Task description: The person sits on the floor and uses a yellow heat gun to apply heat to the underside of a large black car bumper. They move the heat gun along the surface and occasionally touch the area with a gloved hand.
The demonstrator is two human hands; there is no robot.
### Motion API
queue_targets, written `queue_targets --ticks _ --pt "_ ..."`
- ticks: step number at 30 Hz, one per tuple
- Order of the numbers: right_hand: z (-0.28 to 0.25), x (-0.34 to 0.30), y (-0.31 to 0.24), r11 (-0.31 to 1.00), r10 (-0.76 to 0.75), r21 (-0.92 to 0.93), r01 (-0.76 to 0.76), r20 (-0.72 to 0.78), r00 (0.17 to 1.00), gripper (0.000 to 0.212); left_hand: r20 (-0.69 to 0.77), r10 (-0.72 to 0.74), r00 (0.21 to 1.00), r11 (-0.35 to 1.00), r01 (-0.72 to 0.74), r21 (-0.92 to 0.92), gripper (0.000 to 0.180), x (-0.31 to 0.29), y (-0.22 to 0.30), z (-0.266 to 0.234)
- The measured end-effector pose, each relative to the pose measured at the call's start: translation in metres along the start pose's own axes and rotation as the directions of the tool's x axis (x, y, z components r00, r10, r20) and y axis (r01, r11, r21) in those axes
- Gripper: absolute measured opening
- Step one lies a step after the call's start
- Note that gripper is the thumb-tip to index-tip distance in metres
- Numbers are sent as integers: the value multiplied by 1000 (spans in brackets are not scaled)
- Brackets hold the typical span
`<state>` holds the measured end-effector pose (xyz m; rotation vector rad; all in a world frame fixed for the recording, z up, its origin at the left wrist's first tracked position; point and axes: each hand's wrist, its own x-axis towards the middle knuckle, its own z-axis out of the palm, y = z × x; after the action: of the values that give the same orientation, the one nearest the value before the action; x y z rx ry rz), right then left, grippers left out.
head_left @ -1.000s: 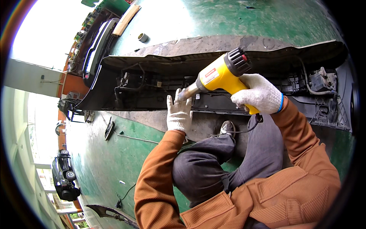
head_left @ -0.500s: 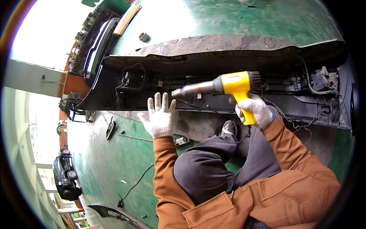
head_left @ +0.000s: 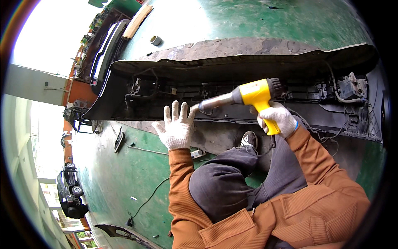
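A yellow heat gun (head_left: 253, 93) with a dark rear end and a long metal nozzle is gripped by its handle in my gloved right hand (head_left: 280, 118). Its nozzle points left, the tip close to the fingers of my left hand (head_left: 178, 128). That hand, in a white knit glove, is held up with fingers spread and nothing in it. Both hands are over the near edge of a long black car bumper (head_left: 244, 113), which lies with its hollow inner side up. Inside it run brackets, wiring and a grey lamp-like unit (head_left: 353, 88) at the right end.
A power strip (head_left: 197, 153) and cables lie on the green floor (head_left: 124, 178) beside my knee. Farther off are a small round can (head_left: 156, 40), a cardboard strip (head_left: 138, 21), another bumper (head_left: 108, 54) and a dark curved part (head_left: 124, 234). A black vehicle (head_left: 71, 191) stands at the left.
The heat gun has tilted, its nozzle tip dropping slightly and coming nearer my left fingers. My left hand has shifted a little to the right, still spread.
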<state>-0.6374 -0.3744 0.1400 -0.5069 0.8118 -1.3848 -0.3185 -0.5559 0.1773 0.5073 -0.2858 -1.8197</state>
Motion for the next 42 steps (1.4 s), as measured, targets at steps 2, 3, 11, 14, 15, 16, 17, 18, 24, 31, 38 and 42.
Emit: queue_targets --ticks 2,3,11,14,15,16,17,18,24,31,38,42 --pt "12 -6 -9 992 32 -120 -29 23 999 38 144 -25 989 998 17 56 84 1 10 -15" --pt "13 -4 -7 997 29 -78 -29 1 1000 35 121 -13 993 998 5 69 85 1 8 -12" --pt "33 -14 -27 971 -37 -238 15 -89 995 38 208 9 978 954 -71 292 87 6 2 -11" --pt "32 -14 -36 968 -24 -249 23 -1 1000 36 295 -29 955 940 -74 332 89 12 7 -17" --pt "38 -17 -41 952 -8 -306 17 29 1000 35 323 -44 945 924 -85 374 90 13 3 -17" --pt "46 -19 -45 932 10 -362 12 59 998 33 310 -47 950 907 -89 412 89 12 1 -17" --pt "47 -18 -42 936 13 -353 9 60 998 33 296 -50 954 888 -93 450 89 11 1 -17" --pt "45 -17 -40 956 -15 -291 22 24 1000 34 285 -50 957 868 -99 486 89 10 -1 -14" --pt "37 -19 -47 954 96 -296 -52 135 986 35 187 -60 980 847 -49 529 71 6 0 -16" --pt "18 -22 -34 975 45 -224 -17 121 992 32 353 239 905 -125 -332 935 27 25 18 -49" --pt "-4 5 1 990 -106 85 114 -84 991 43 -83 -248 965 -12 83 997 40 -5 -21 10" --pt "17 15 7 965 -155 -228 130 -94 983 39 -39 -586 810 -93 -20 995 51 -17 -54 72"
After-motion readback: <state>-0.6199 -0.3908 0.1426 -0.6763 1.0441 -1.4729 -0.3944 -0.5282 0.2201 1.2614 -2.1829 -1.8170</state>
